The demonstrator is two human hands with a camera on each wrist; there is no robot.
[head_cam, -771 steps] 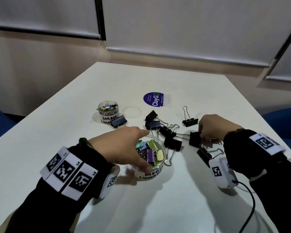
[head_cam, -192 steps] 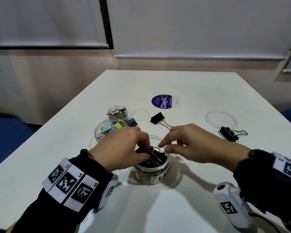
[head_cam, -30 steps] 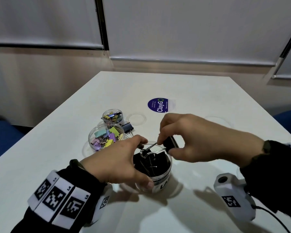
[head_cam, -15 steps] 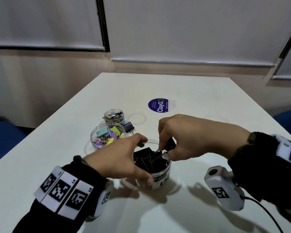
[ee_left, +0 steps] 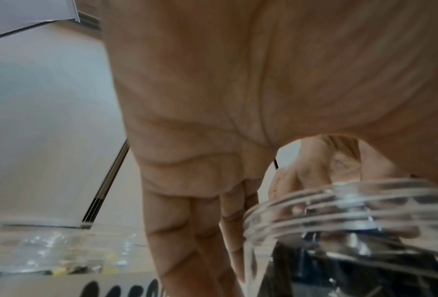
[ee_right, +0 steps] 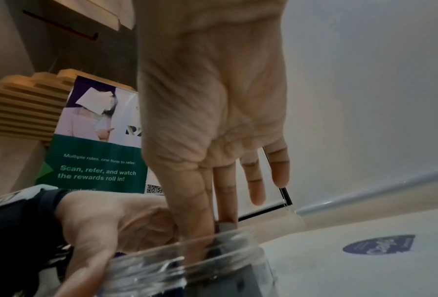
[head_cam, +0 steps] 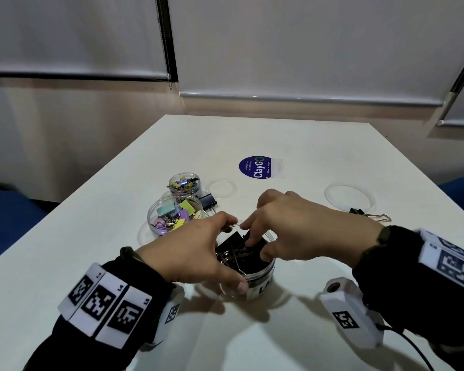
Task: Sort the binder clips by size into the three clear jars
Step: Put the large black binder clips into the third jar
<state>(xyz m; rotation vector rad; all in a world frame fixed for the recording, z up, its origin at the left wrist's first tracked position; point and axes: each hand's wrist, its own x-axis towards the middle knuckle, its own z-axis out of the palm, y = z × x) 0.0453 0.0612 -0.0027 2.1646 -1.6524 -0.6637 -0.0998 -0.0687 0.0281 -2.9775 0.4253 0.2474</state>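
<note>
The large clear jar [head_cam: 260, 286] stands near the table's front, packed with black binder clips [head_cam: 232, 246]. My left hand [head_cam: 232, 254] grips it, thumb on the near wall and fingers over the far rim; its palm [ee_left: 238, 100] arches over the jar's threaded rim [ee_left: 339, 211]. My right hand [head_cam: 256, 247] reaches into the mouth from the right and pinches a black binder clip [head_cam: 252, 243] down among the others; its fingers [ee_right: 200, 221] dip below the rim [ee_right: 187, 267]. Two black clips lie loose: one [head_cam: 208, 201] by the small jar, one [head_cam: 358, 211] at the right.
The medium jar [head_cam: 156, 210] of pastel clips and the small jar [head_cam: 196, 187] of tiny clips stand behind my left hand. Two clear lids [head_cam: 221, 188] [head_cam: 348, 196] lie flat on the white table [head_cam: 306, 145]. A blue round sticker [head_cam: 256, 167] lies further back.
My right hand has come down with the black clip from above the rim into the large jar. My left hand has kept hold of the jar.
</note>
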